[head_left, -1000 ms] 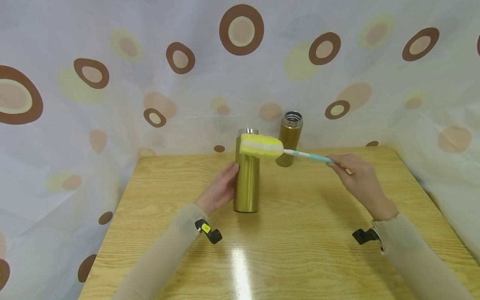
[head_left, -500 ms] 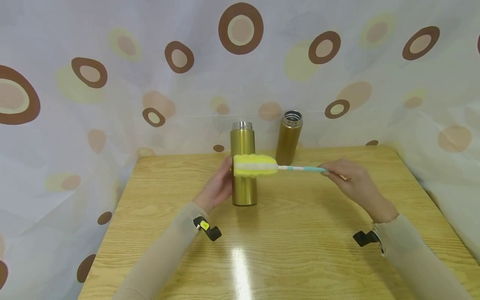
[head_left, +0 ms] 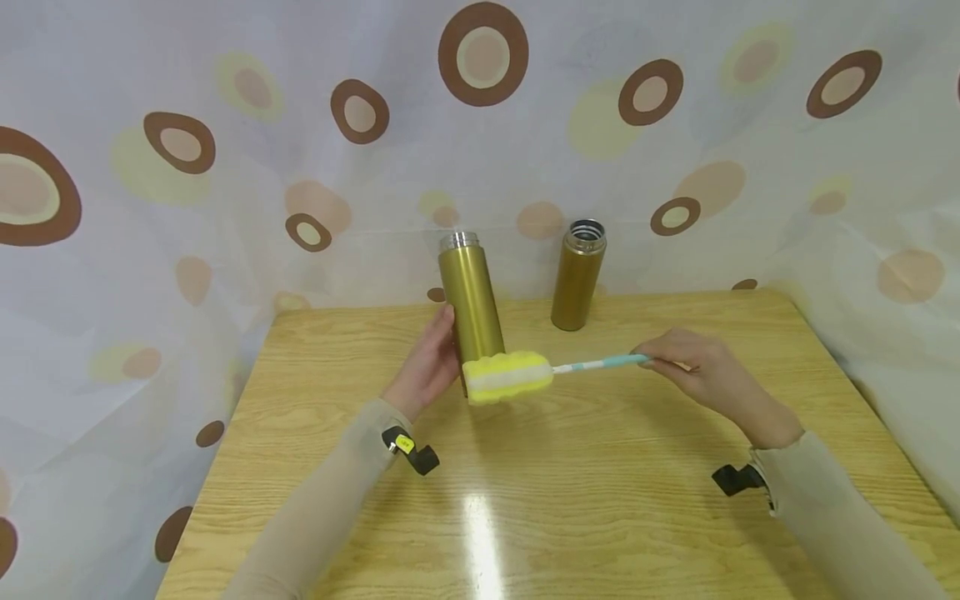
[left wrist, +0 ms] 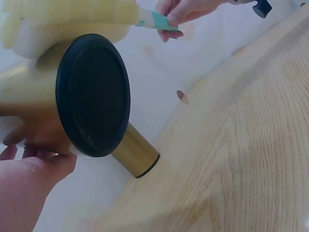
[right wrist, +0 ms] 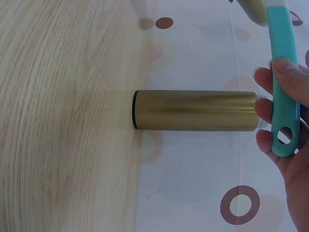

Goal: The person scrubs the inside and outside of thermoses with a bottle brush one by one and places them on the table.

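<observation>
My left hand (head_left: 429,367) grips a gold thermos bottle (head_left: 471,292), its bare steel mouth up and tilted to the left. The left wrist view shows the dark base (left wrist: 94,95) of that bottle, held up off the table. Between thumb and fingers, my right hand (head_left: 693,367) pinches the teal handle (right wrist: 284,72) of a bottle brush. The yellow and white sponge head (head_left: 510,377) of the brush points left and overlaps the lower end of the held bottle in the head view.
A second gold thermos bottle (head_left: 577,279), lidless, stands upright at the back of the wooden table (head_left: 600,500). Behind it hangs a white sheet (head_left: 525,167) with brown and yellow spots, which also runs along both sides.
The brush has come down along the held bottle, from near its mouth to its lower end. The bottle has shifted up and left and now leans left. The standing bottle has not moved.
</observation>
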Available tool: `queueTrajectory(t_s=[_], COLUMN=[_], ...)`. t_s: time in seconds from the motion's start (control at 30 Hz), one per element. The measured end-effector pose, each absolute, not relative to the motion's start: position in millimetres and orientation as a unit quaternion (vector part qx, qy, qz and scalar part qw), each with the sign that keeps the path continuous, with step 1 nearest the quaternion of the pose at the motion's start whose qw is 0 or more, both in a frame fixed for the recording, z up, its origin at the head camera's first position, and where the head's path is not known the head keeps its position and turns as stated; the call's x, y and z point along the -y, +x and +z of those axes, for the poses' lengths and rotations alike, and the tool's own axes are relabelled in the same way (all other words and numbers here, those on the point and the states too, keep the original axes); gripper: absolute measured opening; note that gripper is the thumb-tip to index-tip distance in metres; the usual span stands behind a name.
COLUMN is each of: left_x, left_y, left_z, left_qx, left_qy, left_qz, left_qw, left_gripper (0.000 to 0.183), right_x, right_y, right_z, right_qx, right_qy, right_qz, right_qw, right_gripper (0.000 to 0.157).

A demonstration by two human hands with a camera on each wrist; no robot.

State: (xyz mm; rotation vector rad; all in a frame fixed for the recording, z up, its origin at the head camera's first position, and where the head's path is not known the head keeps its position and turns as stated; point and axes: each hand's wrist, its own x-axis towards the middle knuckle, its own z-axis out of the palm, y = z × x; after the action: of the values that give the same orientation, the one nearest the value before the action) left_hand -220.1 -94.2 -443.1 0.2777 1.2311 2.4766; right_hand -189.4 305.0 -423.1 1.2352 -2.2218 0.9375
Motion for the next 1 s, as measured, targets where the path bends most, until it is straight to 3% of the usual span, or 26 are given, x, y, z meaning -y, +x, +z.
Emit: queueTrajectory(t_s=[0.2,0.4,0.73,0.87,1.0], left_x=[93.6,92.0,89.5,88.2,88.3], left_y=[-220.6,-216.4,-211.8,-211.9,-211.4], left_z=[-444.9,-444.3,-449.5,-451.7,-450.8], left_qx=[-0.444,-0.456,-0.468,-0.467,-0.469], left_qy=[0.092,0.076,0.113,0.115,0.110], left_qz=[0.868,0.851,0.835,0.837,0.836], left_qw=[0.203,0.249,0.267,0.262,0.262], left_gripper=[0.074,0.040,0.059,0.050,0.067], right_x=[-303.3,-301.3,-301.4,-300.2,-298.2], right_y=[-191.4,-191.2,-192.4,-192.0,-190.5], right_z=[-425.0,-422.2,-412.4,-410.7,-409.5], right_qx=[0.800,0.819,0.833,0.833,0.835], right_qy=[0.434,0.395,0.336,0.318,0.304], right_qz=[0.326,0.305,0.308,0.310,0.318], right_qw=[0.256,0.282,0.314,0.329,0.329], right_gripper=[0.044,0.049,0.052,0.045,0.017])
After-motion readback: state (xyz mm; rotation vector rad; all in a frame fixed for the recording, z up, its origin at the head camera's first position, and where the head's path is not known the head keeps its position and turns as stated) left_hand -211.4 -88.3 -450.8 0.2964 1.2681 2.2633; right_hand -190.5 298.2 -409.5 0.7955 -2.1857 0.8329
